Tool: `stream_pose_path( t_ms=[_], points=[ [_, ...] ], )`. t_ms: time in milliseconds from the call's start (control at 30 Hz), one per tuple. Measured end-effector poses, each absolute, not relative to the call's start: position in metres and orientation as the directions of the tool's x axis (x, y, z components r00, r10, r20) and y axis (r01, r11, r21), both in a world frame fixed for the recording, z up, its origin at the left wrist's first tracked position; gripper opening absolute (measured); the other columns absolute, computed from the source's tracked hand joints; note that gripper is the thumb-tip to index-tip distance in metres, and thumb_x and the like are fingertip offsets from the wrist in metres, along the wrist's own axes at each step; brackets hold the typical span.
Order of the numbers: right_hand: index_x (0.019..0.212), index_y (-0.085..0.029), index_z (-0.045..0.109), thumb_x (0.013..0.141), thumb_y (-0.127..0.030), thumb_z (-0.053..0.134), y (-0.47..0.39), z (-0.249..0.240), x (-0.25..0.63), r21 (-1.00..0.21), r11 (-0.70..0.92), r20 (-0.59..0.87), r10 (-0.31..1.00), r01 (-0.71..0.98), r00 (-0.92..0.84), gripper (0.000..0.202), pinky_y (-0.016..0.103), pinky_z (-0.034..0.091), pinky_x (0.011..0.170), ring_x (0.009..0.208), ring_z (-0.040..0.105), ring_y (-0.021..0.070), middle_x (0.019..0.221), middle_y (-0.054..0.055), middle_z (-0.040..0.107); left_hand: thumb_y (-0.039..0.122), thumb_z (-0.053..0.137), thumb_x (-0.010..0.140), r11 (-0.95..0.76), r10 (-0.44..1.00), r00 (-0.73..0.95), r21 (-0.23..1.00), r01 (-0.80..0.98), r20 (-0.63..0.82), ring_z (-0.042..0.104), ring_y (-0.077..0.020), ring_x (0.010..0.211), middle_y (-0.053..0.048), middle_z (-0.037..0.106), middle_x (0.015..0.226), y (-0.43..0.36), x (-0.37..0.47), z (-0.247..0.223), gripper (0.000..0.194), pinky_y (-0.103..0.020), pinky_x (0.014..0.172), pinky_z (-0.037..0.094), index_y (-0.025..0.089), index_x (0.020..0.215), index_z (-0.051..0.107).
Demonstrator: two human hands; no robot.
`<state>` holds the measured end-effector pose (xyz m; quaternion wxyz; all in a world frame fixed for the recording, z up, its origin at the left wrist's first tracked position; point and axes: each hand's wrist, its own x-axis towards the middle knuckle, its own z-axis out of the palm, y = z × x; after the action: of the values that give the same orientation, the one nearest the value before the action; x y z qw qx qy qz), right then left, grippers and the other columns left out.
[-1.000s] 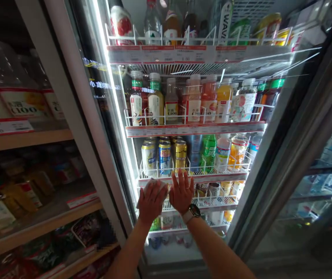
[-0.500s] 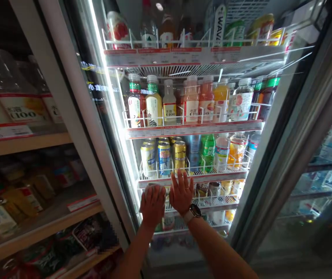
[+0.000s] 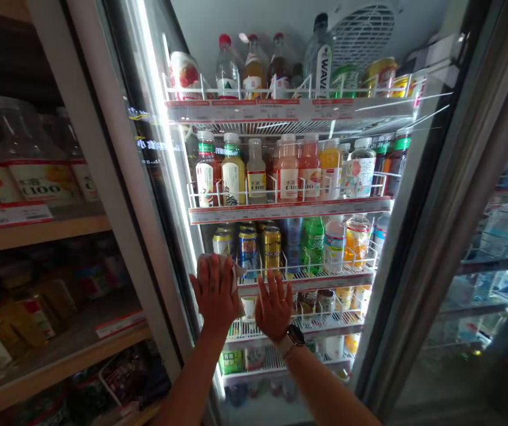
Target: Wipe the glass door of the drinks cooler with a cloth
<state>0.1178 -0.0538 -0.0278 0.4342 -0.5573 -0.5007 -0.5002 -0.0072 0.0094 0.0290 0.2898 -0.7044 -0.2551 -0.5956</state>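
My left hand (image 3: pixel 214 291) presses a pale, crumpled cloth (image 3: pixel 237 271) flat against the cooler's glass door, its fingers spread over the cloth. Most of the cloth is hidden beneath the palm. To its right, my right hand (image 3: pixel 274 305) rests palm forward at the glass with the fingers out straight and nothing held. A watch (image 3: pixel 296 335) is on the right wrist. Through the glass, a gold can (image 3: pixel 272 246) and a blue can (image 3: pixel 248 247) stand on the shelf just above the hands.
Shelves of bottles, such as a green bottle (image 3: pixel 313 236), fill the lit cooler. A metal door frame (image 3: pixel 431 236) runs down the right. On the left, wooden shelves (image 3: pixel 80 224) carry large bottles (image 3: pixel 41 171). Bright reflections show on the glass.
My left hand has moved up and left across the glass with the cloth, its fingers now wider apart. The right hand sits slightly lower in view. The camera has tilted up a little.
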Motion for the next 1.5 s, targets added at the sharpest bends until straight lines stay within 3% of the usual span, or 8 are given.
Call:
stream_pose_path(
  t_ms=[167,500,667,800,967,1100,1333,1500],
  points=[
    [0.156,-0.019,0.026,0.093,-0.021,0.039,-0.053,-0.029,0.119,0.020,-0.119,0.991,0.132,0.993,-0.004,0.064,0.049,0.020,0.120,0.144,0.038,0.0255,0.145,0.013,0.054,0.024,0.054,0.093,-0.727,-0.010,0.110,-0.083,0.681,0.994,0.015,-0.0296,0.151,-0.007,0.021,0.163,0.008,0.005,0.038,0.066,-0.052,0.124,0.014,0.025,0.154,0.029],
    [0.156,-0.020,0.029,0.091,-0.021,0.043,-0.051,-0.031,0.121,0.012,-0.097,0.991,0.135,0.995,0.001,0.066,0.048,0.020,0.119,0.144,0.037,0.0263,0.150,0.012,0.050,0.020,0.048,0.094,-0.734,-0.002,0.246,-0.168,0.658,0.969,0.014,-0.0252,0.152,-0.005,0.020,0.164,-0.002,-0.002,-0.081,0.064,-0.045,0.125,0.012,0.026,0.154,0.027],
    [0.157,-0.019,0.023,0.092,-0.020,0.041,-0.054,-0.028,0.120,0.017,-0.072,0.993,0.117,0.997,-0.009,0.067,0.049,0.020,0.120,0.144,0.037,0.0261,0.149,0.012,0.050,0.025,0.052,0.093,-0.770,0.051,0.368,-0.198,0.607,0.929,0.016,-0.0218,0.152,-0.004,0.041,0.155,-0.002,-0.022,-0.111,0.063,-0.043,0.125,0.010,0.030,0.152,0.032],
    [0.157,-0.019,0.022,0.093,-0.021,0.040,-0.055,-0.029,0.120,0.025,-0.077,0.990,0.142,0.997,-0.013,0.066,0.050,0.020,0.119,0.144,0.037,0.0270,0.151,0.013,0.047,0.025,0.047,0.093,-0.753,0.057,0.355,-0.193,0.629,0.933,0.023,-0.0187,0.150,0.000,0.045,0.153,0.013,-0.036,-0.082,0.059,-0.041,0.125,0.009,0.036,0.150,0.035],
    [0.157,-0.019,0.023,0.094,-0.021,0.040,-0.055,-0.029,0.120,0.029,-0.077,0.990,0.136,0.997,-0.018,0.066,0.050,0.020,0.119,0.145,0.034,0.0276,0.151,0.013,0.047,0.025,0.050,0.091,-0.674,0.145,0.168,-0.027,0.738,0.975,0.018,-0.0341,0.151,-0.008,0.022,0.163,0.024,-0.038,0.006,0.065,-0.058,0.122,0.012,0.028,0.153,0.030],
    [0.157,-0.018,0.023,0.093,-0.019,0.040,-0.056,-0.028,0.120,0.031,-0.087,0.991,0.136,0.996,-0.019,0.066,0.050,0.020,0.120,0.146,0.033,0.0268,0.151,0.013,0.047,0.030,0.054,0.093,-0.666,0.119,0.114,-0.006,0.746,0.986,0.011,-0.0360,0.151,-0.009,0.007,0.166,0.019,-0.022,0.033,0.071,-0.060,0.121,0.015,0.026,0.156,0.022],
    [0.157,-0.019,0.023,0.094,-0.020,0.040,-0.056,-0.028,0.121,0.039,-0.106,0.990,0.137,0.994,-0.024,0.065,0.049,0.019,0.120,0.148,0.028,0.0257,0.152,0.013,0.047,0.022,0.052,0.092,-0.689,0.050,0.287,-0.175,0.703,0.957,0.013,-0.0283,0.152,-0.006,0.015,0.165,0.005,-0.021,-0.086,0.069,-0.049,0.124,0.014,0.028,0.155,0.024],
    [0.157,-0.017,0.023,0.094,-0.021,0.040,-0.055,-0.028,0.122,0.045,-0.102,0.990,0.134,0.994,-0.031,0.066,0.048,0.018,0.121,0.150,0.025,0.0249,0.151,0.013,0.047,0.026,0.057,0.091,-0.737,0.145,0.362,-0.144,0.661,0.921,0.024,-0.0253,0.150,-0.003,0.043,0.154,0.008,-0.043,-0.162,0.068,-0.047,0.124,0.016,0.037,0.151,0.030]
  ],
)
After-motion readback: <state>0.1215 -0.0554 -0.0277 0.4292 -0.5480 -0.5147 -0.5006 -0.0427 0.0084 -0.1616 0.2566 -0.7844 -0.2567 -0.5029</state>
